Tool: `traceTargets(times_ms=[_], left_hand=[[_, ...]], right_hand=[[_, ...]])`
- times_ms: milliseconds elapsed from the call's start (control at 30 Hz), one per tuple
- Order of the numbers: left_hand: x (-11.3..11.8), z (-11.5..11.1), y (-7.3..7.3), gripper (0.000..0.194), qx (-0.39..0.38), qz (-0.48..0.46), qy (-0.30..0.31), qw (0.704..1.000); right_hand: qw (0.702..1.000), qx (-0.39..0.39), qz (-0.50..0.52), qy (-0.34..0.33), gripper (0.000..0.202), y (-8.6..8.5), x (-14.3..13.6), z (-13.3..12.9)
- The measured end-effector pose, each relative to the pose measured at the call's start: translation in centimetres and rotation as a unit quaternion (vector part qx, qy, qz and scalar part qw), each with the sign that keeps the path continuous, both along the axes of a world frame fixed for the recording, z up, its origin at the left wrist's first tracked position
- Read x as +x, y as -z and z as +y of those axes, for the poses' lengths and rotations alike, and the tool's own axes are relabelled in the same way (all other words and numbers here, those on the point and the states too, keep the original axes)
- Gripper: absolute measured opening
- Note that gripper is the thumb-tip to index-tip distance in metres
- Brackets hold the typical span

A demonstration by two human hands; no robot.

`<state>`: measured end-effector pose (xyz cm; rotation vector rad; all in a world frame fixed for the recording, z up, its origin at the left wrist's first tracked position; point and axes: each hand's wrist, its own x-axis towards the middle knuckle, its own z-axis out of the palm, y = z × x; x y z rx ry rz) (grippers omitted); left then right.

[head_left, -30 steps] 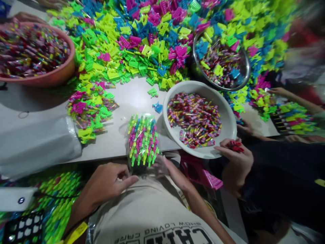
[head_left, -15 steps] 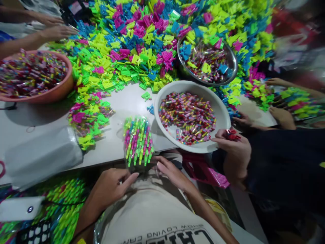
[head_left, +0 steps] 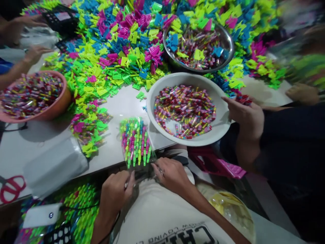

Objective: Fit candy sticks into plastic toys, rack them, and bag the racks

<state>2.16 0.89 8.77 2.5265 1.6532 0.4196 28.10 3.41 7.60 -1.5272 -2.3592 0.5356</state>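
Observation:
A clear plastic bag (head_left: 135,142) full of small green, pink, yellow and blue plastic pieces lies at the table's front edge. Its loose, see-through end hangs toward my body. My left hand (head_left: 114,189) is closed at the left side of that end, thumb against the curled fingers. On the other side, my right hand (head_left: 172,174) is closed on the bag's end, with a ring on one finger. The film between the two hands is hard to make out.
A white basin (head_left: 152,118) of small pieces stands right of the bag; a co-worker's hand (head_left: 247,113) holds red pieces beside it. Behind are a metal bowl (head_left: 230,56) and a colourful heap (head_left: 122,51). Leftward are an orange basin (head_left: 64,96), flat plastic bags (head_left: 56,166) and red-handled scissors (head_left: 15,188).
Both my hands have closed more tightly at the bag's end, and the right has turned knuckles-up. The view has shifted, bringing the scissors in. The co-worker's hand has moved away along the basin's rim.

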Motion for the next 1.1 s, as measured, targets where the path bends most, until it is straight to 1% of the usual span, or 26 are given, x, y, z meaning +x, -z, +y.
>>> traceTargets(times_ms=[100,167,300,400,500,600,700,900,1000,1100], left_hand=[[0.0,-0.4,0.2,0.034,0.010,-0.003,-0.020,1.000],[-0.2,-0.7,0.4,0.030,0.002,0.004,-0.034,0.999],[-0.6,-0.9,0.9,0.026,-0.008,0.042,-0.058,0.997],[-0.4,-0.9,1.3,0.030,-0.019,0.050,-0.075,0.996],[-0.1,-1.1,1.6,0.036,-0.068,0.046,-0.127,0.988],[-0.1,-1.4,1.8,0.034,-0.135,0.035,-0.195,0.971],[-0.3,-1.7,1.6,0.031,-0.175,0.027,-0.229,0.957],[-0.1,-1.8,0.5,0.025,-0.177,0.001,-0.237,0.955],[0.0,-1.7,0.3,0.022,-0.189,0.017,-0.266,0.945],[0.0,-1.6,0.4,0.024,-0.192,0.036,-0.288,0.937]], right_hand=[[1.000,-0.001,-0.029,0.002,0.024,0.3,-0.1,-0.2],[1.000,-0.009,-0.028,0.001,0.022,0.5,-0.1,-0.4],[1.000,-0.014,-0.017,-0.004,0.028,0.8,-0.1,-0.6],[0.999,-0.021,-0.025,0.013,0.033,0.8,0.1,-0.7],[0.999,-0.029,-0.031,0.032,0.031,0.9,0.5,-0.8],[0.997,-0.038,-0.035,0.048,0.032,1.0,1.1,-0.9],[0.996,-0.047,-0.040,0.067,0.033,1.2,1.8,-0.9],[0.993,-0.065,-0.041,0.086,0.033,1.4,2.4,-0.9],[0.992,-0.075,-0.040,0.090,0.032,1.4,2.3,-0.9],[0.991,-0.086,-0.042,0.094,0.031,1.4,2.3,-1.0]])
